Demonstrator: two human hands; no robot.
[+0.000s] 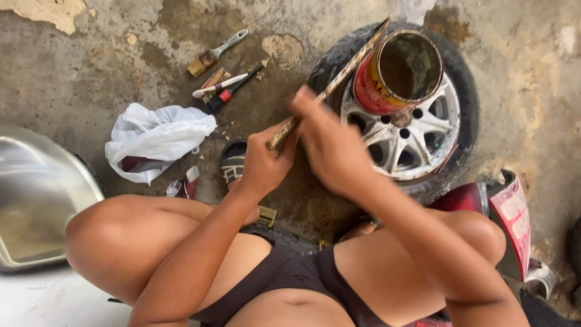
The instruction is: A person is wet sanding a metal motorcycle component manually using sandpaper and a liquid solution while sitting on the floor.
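R hand [330,148] fingers blurred, grip unclear | L hand [263,163] fingers grip flat stick [330,88] | rusty round can [399,69] on alloy wheel [402,139]

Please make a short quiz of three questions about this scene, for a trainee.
1. True or false: the open can stands on the wheel.
2. Which hand grips the stick at its lower end? A) left hand B) right hand
3. What lies on the floor left of the hands, below the brushes?

Key
1. True
2. A
3. A white plastic bag
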